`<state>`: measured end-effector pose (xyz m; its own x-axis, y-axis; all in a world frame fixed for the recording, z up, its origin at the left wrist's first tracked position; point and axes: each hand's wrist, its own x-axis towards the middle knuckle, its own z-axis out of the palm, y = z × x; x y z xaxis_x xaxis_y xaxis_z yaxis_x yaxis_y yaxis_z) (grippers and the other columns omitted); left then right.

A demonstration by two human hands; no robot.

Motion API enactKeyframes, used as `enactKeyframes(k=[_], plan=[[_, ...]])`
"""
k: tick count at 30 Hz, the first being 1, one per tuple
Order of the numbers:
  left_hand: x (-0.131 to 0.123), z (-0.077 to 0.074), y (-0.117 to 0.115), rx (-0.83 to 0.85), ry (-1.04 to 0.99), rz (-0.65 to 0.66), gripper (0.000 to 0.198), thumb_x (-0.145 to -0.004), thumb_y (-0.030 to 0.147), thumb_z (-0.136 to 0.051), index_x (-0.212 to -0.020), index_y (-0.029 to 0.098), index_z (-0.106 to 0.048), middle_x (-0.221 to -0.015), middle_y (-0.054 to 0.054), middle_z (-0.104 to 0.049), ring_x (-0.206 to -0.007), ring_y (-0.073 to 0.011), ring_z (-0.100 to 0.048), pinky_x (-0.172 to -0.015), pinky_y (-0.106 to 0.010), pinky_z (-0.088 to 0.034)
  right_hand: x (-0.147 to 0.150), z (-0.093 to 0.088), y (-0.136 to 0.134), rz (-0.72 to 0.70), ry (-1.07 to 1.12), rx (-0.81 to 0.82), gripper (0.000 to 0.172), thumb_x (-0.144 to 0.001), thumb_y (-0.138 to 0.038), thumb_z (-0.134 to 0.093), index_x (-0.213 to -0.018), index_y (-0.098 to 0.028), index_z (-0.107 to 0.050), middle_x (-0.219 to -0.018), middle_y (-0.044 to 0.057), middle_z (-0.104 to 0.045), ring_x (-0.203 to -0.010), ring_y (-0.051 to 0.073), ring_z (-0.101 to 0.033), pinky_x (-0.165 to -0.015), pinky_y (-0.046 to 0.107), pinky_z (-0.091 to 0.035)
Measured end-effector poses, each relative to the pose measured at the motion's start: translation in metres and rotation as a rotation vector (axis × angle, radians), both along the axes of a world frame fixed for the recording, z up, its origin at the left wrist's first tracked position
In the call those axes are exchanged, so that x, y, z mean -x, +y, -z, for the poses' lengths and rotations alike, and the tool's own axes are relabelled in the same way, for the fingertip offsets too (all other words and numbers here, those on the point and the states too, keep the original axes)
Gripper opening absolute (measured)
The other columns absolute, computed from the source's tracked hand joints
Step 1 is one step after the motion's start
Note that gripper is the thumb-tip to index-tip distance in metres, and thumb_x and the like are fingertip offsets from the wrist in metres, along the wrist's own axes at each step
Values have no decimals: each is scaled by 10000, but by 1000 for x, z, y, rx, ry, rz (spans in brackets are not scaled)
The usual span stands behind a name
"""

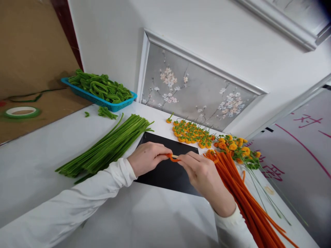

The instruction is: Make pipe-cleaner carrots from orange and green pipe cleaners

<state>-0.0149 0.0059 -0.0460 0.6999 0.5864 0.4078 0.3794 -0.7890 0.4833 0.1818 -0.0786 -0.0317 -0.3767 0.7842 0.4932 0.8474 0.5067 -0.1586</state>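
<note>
Over the black mat, my left hand pinches one end of a short orange pipe cleaner between thumb and fingers. My right hand is closed at the other side, gripping a thin pale stick that the pipe cleaner runs alongside. The fingers hide most of both pieces. Just right of my right hand lies a bundle of long orange pipe cleaners. Left of the mat is a thick bundle of green pipe cleaners.
A blue basket of bent green pieces stands at the back left. Small yellow-orange flowers lie in rows behind the mat, with stemmed flowers to their right. Green tape rests on brown board. A framed picture borders the back.
</note>
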Motion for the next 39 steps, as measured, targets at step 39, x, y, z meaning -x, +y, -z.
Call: enactKeyframes(k=[39], plan=[[-7,4,-6,-4,-195,-97,261,-843,124,-550,-1044,198,-699,-841,-16,-704,-737,-132,-642,-678,-222,-473,-1,13,6,-6,-43,238,219,-948,-255,-445,-780,-191,-569,-716,21,-611,-648,135,-565,-607,232,-365]])
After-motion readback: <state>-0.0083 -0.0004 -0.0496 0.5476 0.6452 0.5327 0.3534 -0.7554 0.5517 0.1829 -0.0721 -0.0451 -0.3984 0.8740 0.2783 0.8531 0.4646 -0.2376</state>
